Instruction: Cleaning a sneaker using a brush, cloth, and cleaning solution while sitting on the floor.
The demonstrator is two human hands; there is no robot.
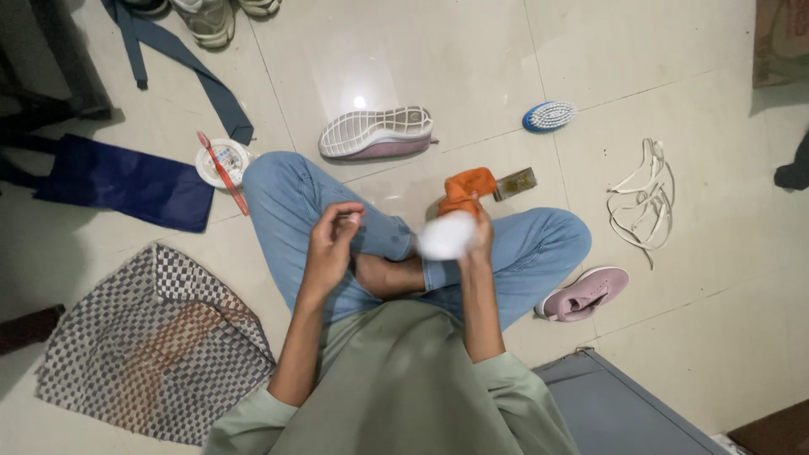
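Two bare hands work above crossed legs in blue jeans, person seated on a pale tiled floor (674, 50). Far left: dark blue cloth bag (118, 181) flat on the floor, below it a grey-and-white checked woven mat (152, 345) with a brownish stain. Next, small round white dish (221, 160) with a red toothbrush (223, 173) lying across it, just beside the left knee. Left hand (330, 244): fingers curled in, pinching something small and pale at the tips, too small to identify. Beyond the knees, pink sneaker with white meshed sole (377, 133) lies on its side. Right hand (472, 236): closed round a blurred white wad (447, 234), likely cloth or foam; orange cloth (466, 190) touching it just above. Right of that, blue-backed scrub brush with white bristles (548, 115), loose white shoelaces (645, 198), second pink sneaker (583, 293) beside the right knee.
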